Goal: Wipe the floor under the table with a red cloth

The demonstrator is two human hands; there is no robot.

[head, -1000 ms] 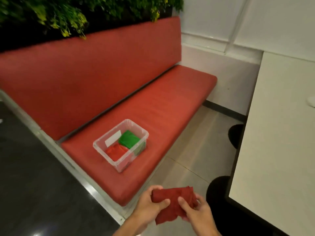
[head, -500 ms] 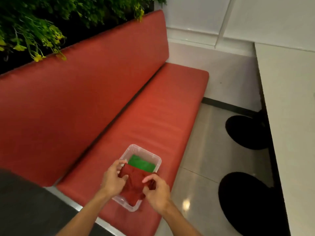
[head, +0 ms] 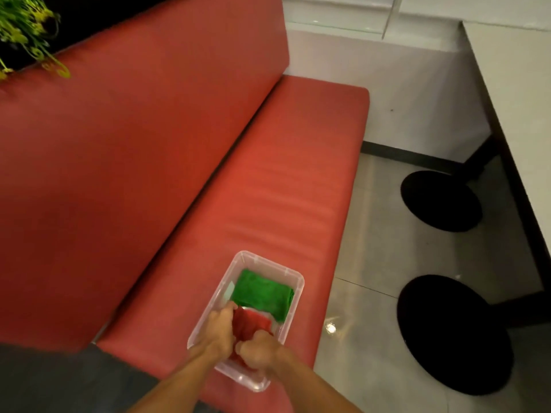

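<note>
We had both hands, left hand (head: 219, 329) and right hand (head: 258, 350), closed on the folded red cloth (head: 250, 323) inside the clear plastic bin (head: 293, 296), at six o'clock; seemingly stowing it, letting go looked next.

Both forearms extend forward and converge. The left hand (head: 219, 329), fingers curled downward, and the right hand (head: 258, 350), closed in a loose fist, sit side by side, each gripping the red cloth (head: 250, 324) between them.

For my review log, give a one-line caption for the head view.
Both hands, left hand and right hand, press a red cloth into the clear bin beside a green cloth.
</note>
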